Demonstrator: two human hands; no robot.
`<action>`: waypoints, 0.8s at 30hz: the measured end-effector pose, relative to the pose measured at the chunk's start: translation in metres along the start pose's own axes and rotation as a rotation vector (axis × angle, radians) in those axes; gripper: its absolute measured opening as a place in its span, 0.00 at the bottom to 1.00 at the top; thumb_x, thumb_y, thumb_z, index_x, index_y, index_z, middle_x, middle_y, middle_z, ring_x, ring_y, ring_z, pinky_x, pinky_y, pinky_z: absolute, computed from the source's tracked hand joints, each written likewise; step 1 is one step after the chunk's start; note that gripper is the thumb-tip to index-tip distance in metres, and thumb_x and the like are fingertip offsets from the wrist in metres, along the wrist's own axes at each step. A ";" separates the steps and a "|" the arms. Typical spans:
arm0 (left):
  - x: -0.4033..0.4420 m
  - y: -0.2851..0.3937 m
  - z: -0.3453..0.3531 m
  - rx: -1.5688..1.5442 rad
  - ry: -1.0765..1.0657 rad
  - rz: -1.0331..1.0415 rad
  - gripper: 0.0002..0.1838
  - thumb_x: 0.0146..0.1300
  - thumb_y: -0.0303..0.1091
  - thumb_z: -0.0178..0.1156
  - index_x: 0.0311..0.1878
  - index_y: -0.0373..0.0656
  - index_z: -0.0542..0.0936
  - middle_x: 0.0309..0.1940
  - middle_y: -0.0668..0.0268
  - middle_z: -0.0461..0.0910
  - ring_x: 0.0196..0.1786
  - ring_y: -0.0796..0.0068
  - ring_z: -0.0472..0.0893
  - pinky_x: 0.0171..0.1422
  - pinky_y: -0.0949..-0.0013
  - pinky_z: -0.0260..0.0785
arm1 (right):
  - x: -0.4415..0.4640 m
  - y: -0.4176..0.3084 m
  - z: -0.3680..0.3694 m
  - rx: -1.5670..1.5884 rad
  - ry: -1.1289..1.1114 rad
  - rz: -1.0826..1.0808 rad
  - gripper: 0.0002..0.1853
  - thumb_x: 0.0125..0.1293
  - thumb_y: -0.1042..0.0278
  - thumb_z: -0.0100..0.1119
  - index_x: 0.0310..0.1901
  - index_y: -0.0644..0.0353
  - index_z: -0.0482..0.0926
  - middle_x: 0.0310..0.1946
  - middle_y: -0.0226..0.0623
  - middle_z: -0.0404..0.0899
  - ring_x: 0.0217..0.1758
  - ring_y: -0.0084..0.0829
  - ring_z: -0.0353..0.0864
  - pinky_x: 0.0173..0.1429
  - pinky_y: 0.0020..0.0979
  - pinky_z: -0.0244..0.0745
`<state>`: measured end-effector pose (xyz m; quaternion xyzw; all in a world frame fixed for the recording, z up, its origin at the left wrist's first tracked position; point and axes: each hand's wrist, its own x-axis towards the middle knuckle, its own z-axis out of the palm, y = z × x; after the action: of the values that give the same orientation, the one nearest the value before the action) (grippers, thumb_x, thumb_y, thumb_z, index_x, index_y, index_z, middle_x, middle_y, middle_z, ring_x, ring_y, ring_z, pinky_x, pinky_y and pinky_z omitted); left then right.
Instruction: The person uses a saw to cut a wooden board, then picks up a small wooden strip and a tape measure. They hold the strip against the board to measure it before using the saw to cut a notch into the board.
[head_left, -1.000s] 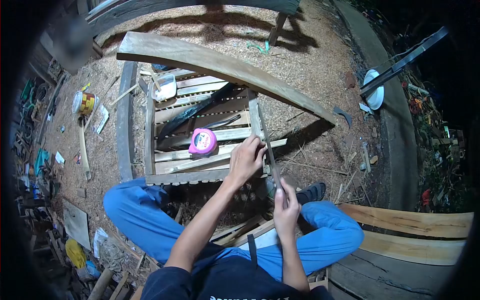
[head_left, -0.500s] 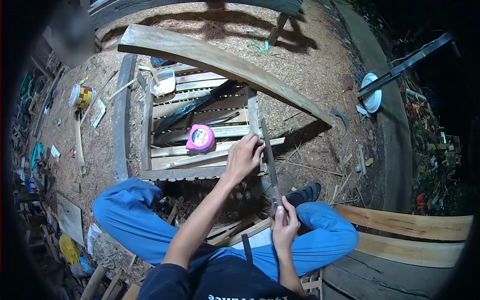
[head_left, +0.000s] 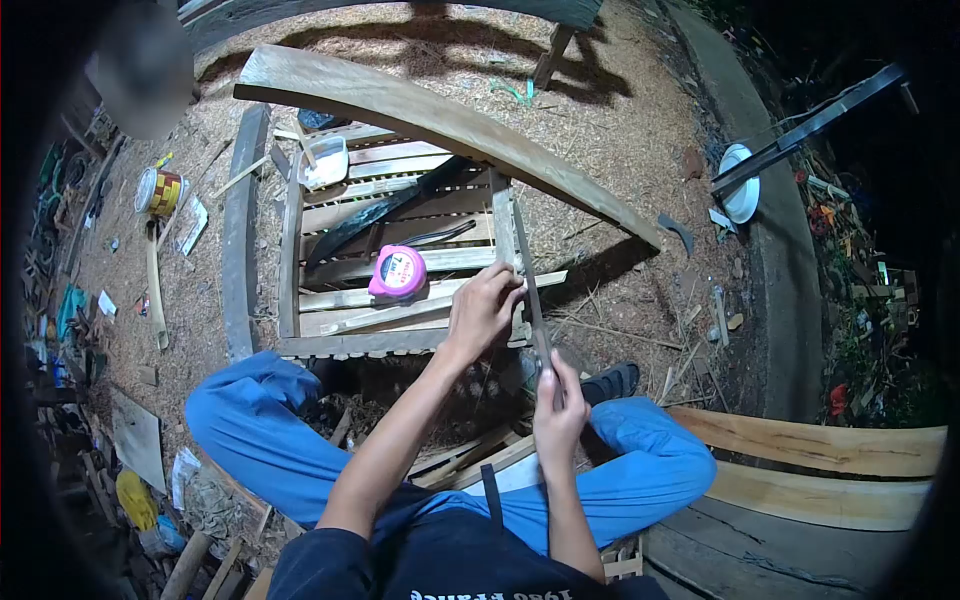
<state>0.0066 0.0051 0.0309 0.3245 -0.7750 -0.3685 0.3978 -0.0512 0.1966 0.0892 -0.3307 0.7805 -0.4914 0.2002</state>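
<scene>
My right hand (head_left: 560, 405) is closed around the handle of a long, thin hand saw (head_left: 526, 250), seen almost edge-on. Its blade points away from me, alongside the right rail of a slatted wooden frame (head_left: 390, 347). My left hand (head_left: 486, 308) rests at that rail just left of the blade, fingers bent and gripping a thin wooden slat (head_left: 440, 302). The slat's end sticks out past the blade to the right. On the frame beside my left hand lie a pink tape measure (head_left: 398, 271) and a large dark-bladed knife (head_left: 370, 222).
A curved wooden plank (head_left: 400, 105) lies across the frame's far right corner. A plastic tub (head_left: 325, 165) sits at its far left corner. Planks (head_left: 800, 440) lie to my right, a bucket (head_left: 160, 191) stands left, and a white round lamp-like disc (head_left: 740, 190) is at right.
My right hand has pushed the saw forward, away from me, so the blade reaches farther along the frame's rail. My left hand stays almost in place on the slat.
</scene>
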 end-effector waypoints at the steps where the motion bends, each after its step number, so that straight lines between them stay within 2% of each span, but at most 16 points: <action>1: 0.000 0.001 -0.001 0.004 0.001 0.007 0.08 0.68 0.30 0.70 0.46 0.36 0.86 0.43 0.58 0.83 0.39 0.55 0.86 0.43 0.58 0.76 | 0.001 -0.001 0.000 0.006 0.003 -0.004 0.18 0.80 0.73 0.57 0.67 0.69 0.80 0.59 0.53 0.87 0.62 0.36 0.88 0.64 0.35 0.80; 3: 0.001 0.002 0.000 -0.021 0.011 -0.050 0.08 0.69 0.30 0.70 0.46 0.35 0.87 0.42 0.57 0.83 0.37 0.57 0.86 0.42 0.60 0.77 | 0.004 -0.003 -0.003 -0.013 0.022 -0.096 0.18 0.79 0.73 0.58 0.66 0.69 0.81 0.59 0.53 0.87 0.61 0.37 0.88 0.63 0.36 0.81; 7: 0.002 -0.001 0.003 0.002 -0.003 -0.048 0.09 0.68 0.31 0.71 0.46 0.34 0.87 0.43 0.57 0.84 0.38 0.58 0.87 0.42 0.61 0.78 | -0.033 0.028 -0.021 0.017 0.045 -0.054 0.17 0.78 0.73 0.60 0.64 0.68 0.83 0.57 0.54 0.88 0.58 0.38 0.90 0.61 0.37 0.82; 8: 0.002 0.000 0.003 -0.004 -0.003 -0.058 0.09 0.68 0.31 0.71 0.46 0.36 0.88 0.43 0.58 0.84 0.39 0.57 0.87 0.43 0.60 0.78 | -0.031 0.033 -0.018 -0.050 0.058 -0.111 0.17 0.77 0.73 0.60 0.63 0.68 0.83 0.56 0.54 0.88 0.57 0.39 0.91 0.61 0.37 0.82; 9: -0.003 -0.001 0.000 0.005 -0.026 -0.062 0.09 0.68 0.31 0.71 0.46 0.36 0.88 0.43 0.58 0.84 0.39 0.57 0.87 0.43 0.60 0.78 | -0.011 0.012 -0.004 0.002 0.062 -0.078 0.17 0.78 0.72 0.60 0.64 0.67 0.83 0.55 0.55 0.88 0.56 0.41 0.91 0.60 0.37 0.83; 12: 0.003 0.002 0.001 0.034 -0.019 -0.086 0.09 0.67 0.32 0.71 0.45 0.38 0.88 0.42 0.60 0.84 0.40 0.57 0.87 0.43 0.60 0.78 | 0.008 -0.004 0.005 0.032 0.051 -0.067 0.17 0.79 0.72 0.59 0.65 0.67 0.82 0.55 0.54 0.88 0.57 0.40 0.91 0.62 0.36 0.82; 18: 0.004 0.003 0.002 0.027 0.002 -0.085 0.09 0.67 0.32 0.71 0.44 0.37 0.87 0.42 0.60 0.84 0.38 0.56 0.86 0.43 0.60 0.77 | -0.042 0.022 -0.025 0.046 0.054 -0.055 0.17 0.80 0.72 0.58 0.65 0.69 0.81 0.56 0.53 0.88 0.60 0.37 0.89 0.64 0.33 0.80; 21: 0.003 0.003 -0.001 0.020 -0.027 -0.079 0.09 0.68 0.33 0.71 0.44 0.38 0.85 0.41 0.60 0.83 0.38 0.56 0.86 0.43 0.59 0.77 | -0.004 -0.005 -0.005 0.001 0.007 -0.021 0.17 0.80 0.71 0.58 0.65 0.69 0.81 0.57 0.53 0.88 0.62 0.38 0.88 0.66 0.34 0.79; 22: 0.004 0.003 -0.001 0.008 -0.038 -0.107 0.09 0.68 0.33 0.71 0.44 0.38 0.85 0.41 0.60 0.83 0.37 0.56 0.86 0.43 0.59 0.76 | 0.011 -0.008 0.004 -0.039 0.013 -0.078 0.17 0.81 0.70 0.57 0.65 0.68 0.81 0.58 0.52 0.88 0.61 0.39 0.89 0.66 0.35 0.79; 24: 0.006 0.002 -0.004 0.003 -0.046 -0.132 0.09 0.68 0.34 0.71 0.44 0.38 0.85 0.41 0.60 0.82 0.37 0.57 0.86 0.43 0.59 0.76 | 0.009 -0.003 0.001 -0.004 0.021 -0.073 0.17 0.81 0.70 0.57 0.65 0.68 0.81 0.59 0.52 0.88 0.61 0.40 0.89 0.66 0.36 0.80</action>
<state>0.0062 0.0000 0.0367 0.3670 -0.7613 -0.4002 0.3544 -0.0558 0.1888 0.0911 -0.3543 0.7709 -0.5001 0.1734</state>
